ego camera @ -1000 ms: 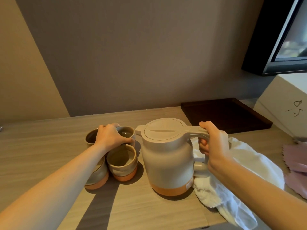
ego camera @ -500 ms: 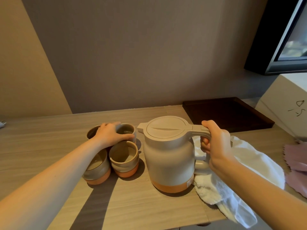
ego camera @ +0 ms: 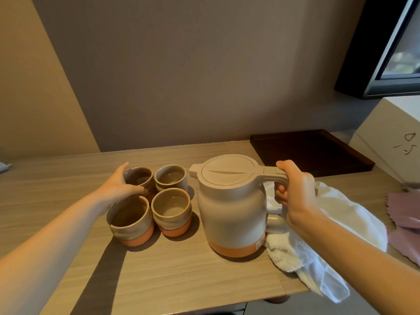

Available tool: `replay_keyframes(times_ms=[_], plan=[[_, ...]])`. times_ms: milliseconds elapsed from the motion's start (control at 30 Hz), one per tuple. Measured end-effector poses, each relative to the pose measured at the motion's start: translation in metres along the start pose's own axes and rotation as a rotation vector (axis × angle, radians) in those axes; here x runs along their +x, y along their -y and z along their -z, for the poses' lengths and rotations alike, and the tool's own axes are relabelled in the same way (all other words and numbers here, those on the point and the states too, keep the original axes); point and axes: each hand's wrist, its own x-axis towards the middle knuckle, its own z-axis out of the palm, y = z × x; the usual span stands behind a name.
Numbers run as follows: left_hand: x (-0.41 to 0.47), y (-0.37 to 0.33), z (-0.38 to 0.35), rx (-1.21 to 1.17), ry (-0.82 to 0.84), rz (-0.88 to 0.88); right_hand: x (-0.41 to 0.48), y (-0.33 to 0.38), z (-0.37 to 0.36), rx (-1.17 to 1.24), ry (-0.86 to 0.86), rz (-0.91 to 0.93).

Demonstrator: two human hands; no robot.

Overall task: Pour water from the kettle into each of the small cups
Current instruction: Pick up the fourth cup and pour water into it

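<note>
A beige kettle point(ego camera: 231, 208) with an orange base and a closed lid stands upright on the wooden table point(ego camera: 181, 276), its spout pointing left. My right hand point(ego camera: 295, 192) is closed around its handle. Left of the spout, several small beige-and-orange cups stand packed in a square. The back-right cup point(ego camera: 171, 177) and front-right cup point(ego camera: 171, 209) show a pale, shiny inside. The front-left cup point(ego camera: 129, 220) looks darker inside. My left hand point(ego camera: 118, 186) wraps the left side of the back-left cup point(ego camera: 139, 177), thumb on its front.
A white towel point(ego camera: 329, 214) lies bunched behind and right of the kettle, hanging over the table's front edge. A dark wooden tray point(ego camera: 318, 151) sits at the back right, a white box point(ego camera: 391, 142) and pink cloths point(ego camera: 404, 214) at the far right.
My left hand has slid left off the back-right cup onto the back-left cup, uncovering the group. The kettle stays on the table in my right hand.
</note>
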Motion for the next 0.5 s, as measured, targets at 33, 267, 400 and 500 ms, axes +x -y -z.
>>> replay_keyframes(times_ms=[33, 267, 400, 500], plan=[[-0.0001, 0.0016, 0.0002, 0.019, 0.006, 0.029, 0.0000, -0.0002, -0.0001, 0.000, 0.000, 0.000], [0.0027, -0.0004, -0.0038, 0.058, -0.080, 0.062, -0.0009, 0.0000, -0.0003, -0.015, -0.013, -0.002], [0.0041, -0.0034, -0.0051, 0.052, -0.116, 0.067, -0.0010, 0.0009, -0.0007, -0.017, -0.017, -0.006], [0.0039, -0.0036, -0.0061, 0.039, -0.140, 0.069, 0.0003, 0.0006, -0.0008, -0.018, -0.019, -0.009]])
